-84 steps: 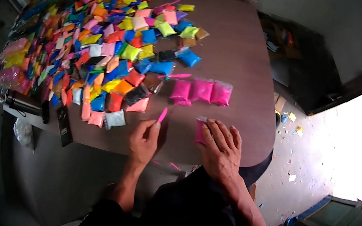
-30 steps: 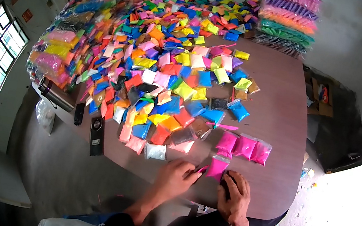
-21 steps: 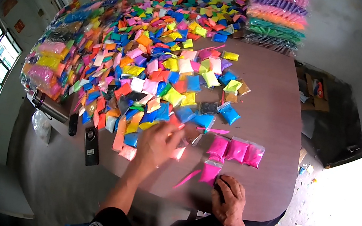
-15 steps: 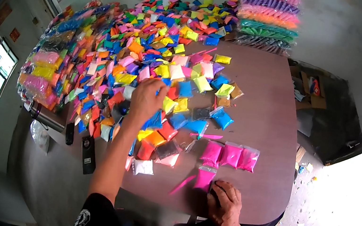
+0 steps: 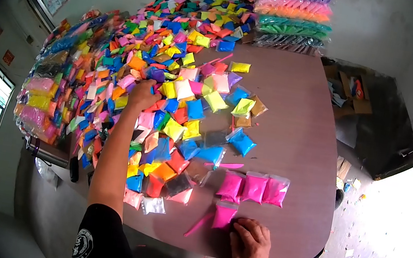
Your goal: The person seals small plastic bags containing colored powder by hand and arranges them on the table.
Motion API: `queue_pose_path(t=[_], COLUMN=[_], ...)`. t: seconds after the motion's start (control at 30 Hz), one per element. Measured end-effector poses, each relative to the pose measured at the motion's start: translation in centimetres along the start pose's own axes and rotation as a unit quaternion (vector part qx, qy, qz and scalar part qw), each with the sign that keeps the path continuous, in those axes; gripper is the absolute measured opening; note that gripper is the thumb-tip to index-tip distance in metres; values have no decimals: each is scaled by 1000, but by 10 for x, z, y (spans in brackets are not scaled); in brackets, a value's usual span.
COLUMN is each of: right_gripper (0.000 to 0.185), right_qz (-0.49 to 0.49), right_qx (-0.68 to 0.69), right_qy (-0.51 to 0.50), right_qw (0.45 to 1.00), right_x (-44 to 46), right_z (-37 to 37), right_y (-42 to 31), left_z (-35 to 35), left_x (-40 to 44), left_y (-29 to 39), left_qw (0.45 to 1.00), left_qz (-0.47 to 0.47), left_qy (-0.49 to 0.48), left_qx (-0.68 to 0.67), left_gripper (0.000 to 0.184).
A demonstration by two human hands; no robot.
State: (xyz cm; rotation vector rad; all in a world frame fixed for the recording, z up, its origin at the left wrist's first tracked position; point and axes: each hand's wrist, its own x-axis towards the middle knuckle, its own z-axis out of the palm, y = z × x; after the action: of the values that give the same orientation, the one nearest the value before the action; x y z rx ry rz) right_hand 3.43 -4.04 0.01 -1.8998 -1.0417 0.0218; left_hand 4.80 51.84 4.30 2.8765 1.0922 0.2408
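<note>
left hand (image 5: pixel 144 95) is stretched far beyond the single pink packet (image 5: pixel 224 217) and to its left, over the heap of coloured packets (image 5: pixel 138 63); i cannot tell whether its fingers grasp one. right hand (image 5: pixel 251 241) rests half curled on the table (image 5: pixel 296 116), just right of that pink packet; its palm is hidden, so i cannot tell whether it holds something. one pink stick (image 5: pixel 198 225) lies just left of the same packet, and three pink packets (image 5: pixel 254 187) make a row just beyond it.

From far away, I am using one head camera; it is looking forward and down, near the right hand (image 5: pixel 252 242), over the table (image 5: pixel 300 125).
</note>
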Motion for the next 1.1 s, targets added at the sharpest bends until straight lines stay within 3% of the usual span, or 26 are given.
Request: queue_pose_path(t=[0.23, 0.3, 0.37, 0.43, 0.47, 0.5, 0.57, 0.63, 0.7, 0.8, 0.83, 0.9, 0.97, 1.0, 1.03, 1.1], right_gripper=[34, 33, 32, 28, 28, 28, 28, 28, 28, 28, 28, 33, 32, 30, 29, 25], right_qz=[-23, -20, -18, -4, -5, -8, -10, -14, -7, 71, 76, 149, 142, 141, 141, 209], right_qx=[13, 17, 23, 47, 48, 45, 39, 53, 54, 168, 156, 307, 324, 304, 284, 389], right_qy=[24, 22, 17, 12, 11, 14, 19, 26, 26, 62, 68, 119, 127, 133, 138, 163], right_qw=[999, 999, 999, 999, 999, 999, 999, 998, 998, 981, 982, 932, 927, 933, 938, 883], right_x=[-1, -2, -1, -1, -1, -2, -2, -4, -5, -11, -15, -23, -32, -38, -45, -61], right_z=[-1, -3, -3, -5, -5, -5, -4, -6, -9, -14, -13, -13, -26, -30, -35, -54], right_y=[2, 1, -1, -2, -2, -2, 0, 1, 1, -1, 1, 7, 7, 8, 10, 14], left_z=[-5, -6, -17, -28, -25, -33, -54, -54, -83, -91, -58, -46, -25, -21, -20, -18], left_x=[-1, -12, -21, -28, -26, -34, -56, -74, -142, -252, -279, -332, -362, -371, -379, -387], left_y=[19, 25, 18, 2, -18, -17, -7, 3, 81, 178, 191, 237, 277, 293, 306, 324], left_qw=[998, 991, 986, 962, 943, 943, 932, 898, 837, 881, 837, 869, 854, 887, 871, 845], left_qz=[-46, -89, -76, -59, -4, -5, -45, -25, 51, 46, 39, 69, 112, 190, 218, 204], left_qy=[-27, 90, 145, 259, 311, 312, 299, 278, 171, 35, -22, -96, -146, -73, -87, -120], left_qx=[46, 41, 37, -60, -119, -118, -198, -339, -517, -470, -545, -481, -487, -415, -432, -480], left_gripper=[60, 54, 49, 48, 48, 48, 47, 39, 33, 39, 43, 46, 45, 44, 44, 42])
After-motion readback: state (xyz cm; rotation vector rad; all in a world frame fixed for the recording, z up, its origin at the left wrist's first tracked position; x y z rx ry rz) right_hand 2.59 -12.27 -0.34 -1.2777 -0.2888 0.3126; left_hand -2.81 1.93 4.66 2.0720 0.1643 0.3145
